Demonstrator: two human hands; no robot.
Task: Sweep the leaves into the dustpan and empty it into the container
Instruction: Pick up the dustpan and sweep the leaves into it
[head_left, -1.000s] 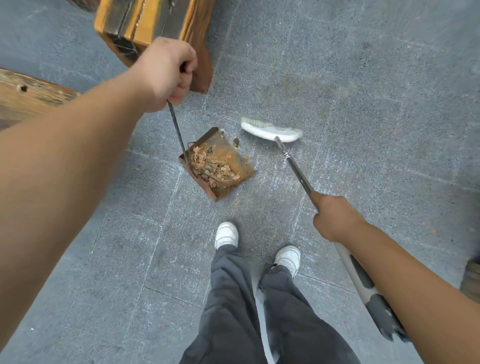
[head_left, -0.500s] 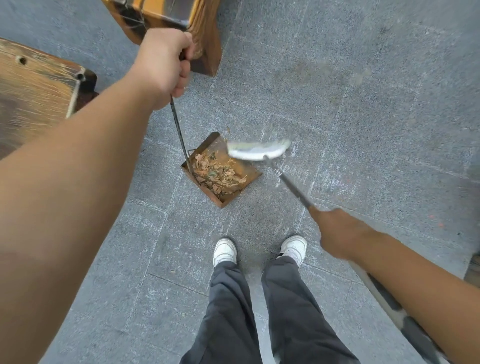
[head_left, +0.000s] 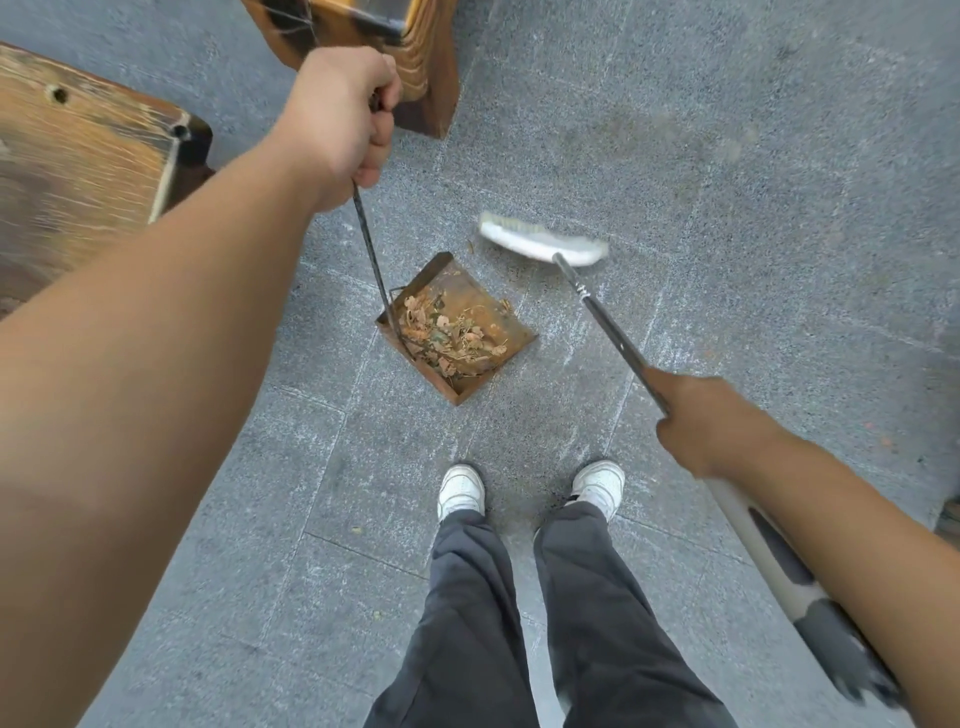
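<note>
The left hand (head_left: 340, 117) grips the thin black rod handle (head_left: 370, 244) of the rusty square metal dustpan (head_left: 460, 327) (dry brown leaves (head_left: 447, 332) inside), which sits on the grey stone paving (head_left: 727, 208). The right hand (head_left: 711, 421) clasps the dark-shafted, white-headed broom (head_left: 543, 241), whose head lies just beyond the pan's open edge.

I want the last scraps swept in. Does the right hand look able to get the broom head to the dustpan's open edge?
Probably yes. The right hand grips the broom handle, and the broom head sits just beyond the dustpan with only bare paving between them.
</note>
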